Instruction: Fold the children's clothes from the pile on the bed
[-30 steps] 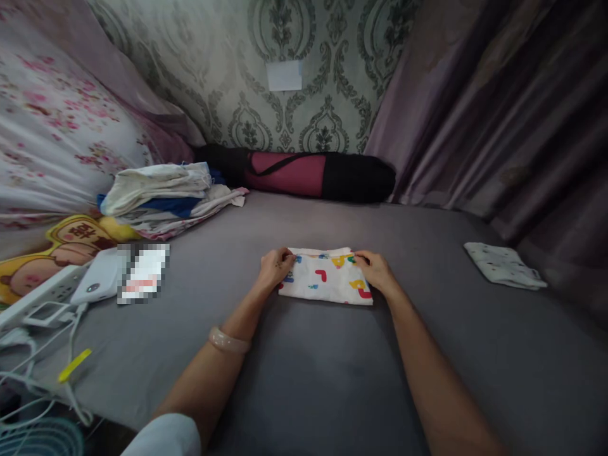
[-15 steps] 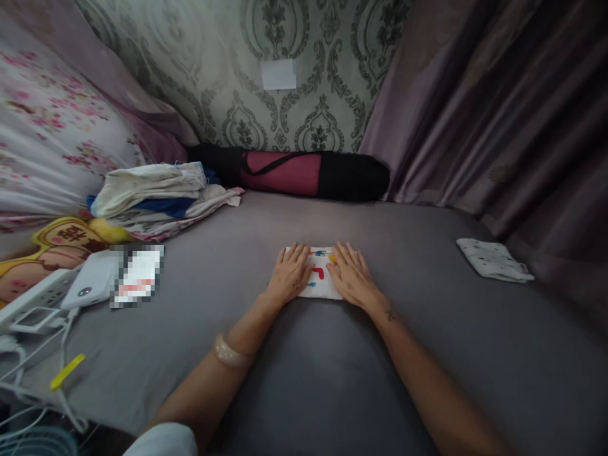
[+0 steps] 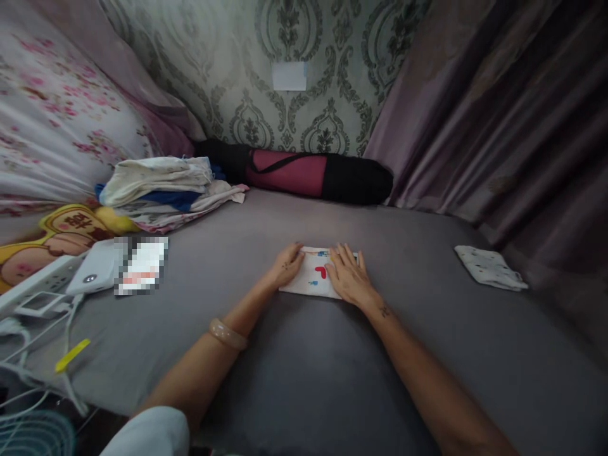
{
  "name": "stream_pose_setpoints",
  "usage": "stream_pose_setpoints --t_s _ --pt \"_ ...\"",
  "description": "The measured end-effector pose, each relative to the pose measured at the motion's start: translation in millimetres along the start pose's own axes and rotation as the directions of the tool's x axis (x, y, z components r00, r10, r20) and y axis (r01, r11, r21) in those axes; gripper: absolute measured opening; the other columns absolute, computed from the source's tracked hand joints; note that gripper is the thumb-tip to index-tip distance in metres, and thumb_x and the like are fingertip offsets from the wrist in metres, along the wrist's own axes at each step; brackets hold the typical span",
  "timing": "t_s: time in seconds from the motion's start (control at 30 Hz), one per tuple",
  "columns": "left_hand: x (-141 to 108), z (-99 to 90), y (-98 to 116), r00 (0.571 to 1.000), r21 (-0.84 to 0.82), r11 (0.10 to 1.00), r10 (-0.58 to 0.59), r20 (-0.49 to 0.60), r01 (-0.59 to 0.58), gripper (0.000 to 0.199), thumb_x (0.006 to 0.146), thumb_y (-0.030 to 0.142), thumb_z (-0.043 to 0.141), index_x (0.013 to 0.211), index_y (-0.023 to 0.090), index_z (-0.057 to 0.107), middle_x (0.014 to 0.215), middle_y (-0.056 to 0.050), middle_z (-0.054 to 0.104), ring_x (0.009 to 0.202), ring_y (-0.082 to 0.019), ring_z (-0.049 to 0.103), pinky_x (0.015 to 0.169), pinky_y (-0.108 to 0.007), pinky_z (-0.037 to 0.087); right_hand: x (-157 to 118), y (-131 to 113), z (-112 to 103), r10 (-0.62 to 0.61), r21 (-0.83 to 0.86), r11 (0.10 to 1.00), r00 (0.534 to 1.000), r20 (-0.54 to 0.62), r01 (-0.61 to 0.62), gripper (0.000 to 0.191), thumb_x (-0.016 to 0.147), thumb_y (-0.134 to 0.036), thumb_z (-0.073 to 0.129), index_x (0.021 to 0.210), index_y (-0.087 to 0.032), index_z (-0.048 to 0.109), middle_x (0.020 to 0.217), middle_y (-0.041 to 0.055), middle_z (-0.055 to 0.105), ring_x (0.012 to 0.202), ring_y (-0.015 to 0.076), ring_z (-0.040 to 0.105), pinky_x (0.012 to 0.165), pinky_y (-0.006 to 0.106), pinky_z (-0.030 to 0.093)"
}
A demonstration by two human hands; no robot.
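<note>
The printed cloth (image 3: pixel 314 284) lies folded on the grey sheet (image 3: pixel 294 367), partly under the right hand (image 3: pixel 349 275), which rests flat, fingers slightly apart. The left hand (image 3: pixel 287 265) curls at the printed cloth's left edge; from here I can't tell if it pinches.

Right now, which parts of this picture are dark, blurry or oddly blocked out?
Head view: dim light, darkest in the right-hand curtain's folds; head view: the folded cloth's red shape reads clearly, its small blue figures look soft; head view: a flat white item at left is pixelated into blocks.
</note>
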State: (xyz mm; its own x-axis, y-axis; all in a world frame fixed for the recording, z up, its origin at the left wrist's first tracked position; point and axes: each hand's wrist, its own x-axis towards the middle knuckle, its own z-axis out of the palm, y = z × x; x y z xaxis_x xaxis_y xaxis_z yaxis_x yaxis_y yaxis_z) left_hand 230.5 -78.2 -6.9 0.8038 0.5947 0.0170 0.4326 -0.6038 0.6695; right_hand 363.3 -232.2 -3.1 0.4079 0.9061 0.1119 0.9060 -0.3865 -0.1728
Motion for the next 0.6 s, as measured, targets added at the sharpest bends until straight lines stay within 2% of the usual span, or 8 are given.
stream_pose_setpoints --t_s 0.1,0.17,0.23,0.37,0.5,0.6 --pt "1.3 -8.2 -13.0 0.967 -0.173 0.976 -0.165 -0.192 0.132 0.043 0.096 0.025 0.034 0.132 0.016 0.054 0.130 -0.014 0.061 0.118 -0.020 0.058 0.102 -0.033 0.044 1.2 -20.6 1.7 -0.100 0.022 0.995 0.994 -0.032 0.101 0.058 0.101 -0.043 0.023 0.152 -0.017 0.034 0.160 0.0108 0.025 0.148 0.0283 0.017 0.120 0.052 0.011" --pt "-0.2 -9.7 -22.6 0.932 -0.185 0.964 -0.236 -0.275 0.189 0.040 0.093 0.020 0.036 0.125 0.014 0.060 0.123 -0.015 0.064 0.114 -0.022 0.059 0.100 -0.034 0.045 2.3 -30.8 6.7 -0.133 0.047 0.990 0.991 0.025 0.132 0.058 0.101 -0.045 0.023 0.152 -0.020 0.034 0.160 0.0092 0.025 0.148 0.0284 0.017 0.119 0.053 0.013" --pt "-2.3 -9.0 -30.0 0.911 -0.144 0.966 -0.251 -0.326 0.215 0.038 0.091 0.016 0.038 0.118 0.011 0.063 0.118 -0.016 0.065 0.114 -0.023 0.058 0.101 -0.036 0.043 4.0 -35.6 12.0 -0.138 0.060 0.989 0.987 0.079 0.133 0.058 0.101 -0.047 0.024 0.151 -0.021 0.037 0.160 0.0093 0.026 0.148 0.0296 0.016 0.118 0.057 0.013" --pt "-4.8 -7.2 -35.9 0.898 -0.051 0.966 -0.254 -0.360 0.252 0.035 0.088 0.015 0.041 0.112 0.010 0.067 0.112 -0.016 0.066 0.112 -0.025 0.057 0.103 -0.039 0.039 6.7 -33.3 15.1 -0.125 0.064 0.991 0.985 0.123 0.118 0.058 0.100 -0.047 0.025 0.151 -0.022 0.035 0.160 0.0089 0.026 0.148 0.0290 0.014 0.117 0.059 0.011" --pt "-5.3 -7.6 -37.5 0.892 -0.053 0.957 -0.284 -0.351 0.284 0.034 0.090 0.017 0.040 0.109 0.013 0.068 0.107 -0.014 0.066 0.107 -0.025 0.057 0.099 -0.040 0.040 8.0 -34.9 6.5 -0.112 0.057 0.993 0.980 0.164 0.104 0.058 0.100 -0.048 0.025 0.151 -0.021 0.035 0.159 0.0098 0.027 0.148 0.0302 0.016 0.116 0.060 0.013" --pt "-5.5 -7.5 -40.9 0.899 -0.055 0.967 -0.253 -0.357 0.251 0.032 0.091 0.016 0.039 0.107 0.013 0.067 0.105 -0.013 0.067 0.104 -0.024 0.057 0.098 -0.039 0.040 11.0 -49.7 -0.7 -0.125 0.035 0.992 0.988 0.095 0.122 0.057 0.101 -0.044 0.026 0.149 -0.018 0.039 0.157 0.0123 0.030 0.147 0.0306 0.018 0.117 0.060 0.010"
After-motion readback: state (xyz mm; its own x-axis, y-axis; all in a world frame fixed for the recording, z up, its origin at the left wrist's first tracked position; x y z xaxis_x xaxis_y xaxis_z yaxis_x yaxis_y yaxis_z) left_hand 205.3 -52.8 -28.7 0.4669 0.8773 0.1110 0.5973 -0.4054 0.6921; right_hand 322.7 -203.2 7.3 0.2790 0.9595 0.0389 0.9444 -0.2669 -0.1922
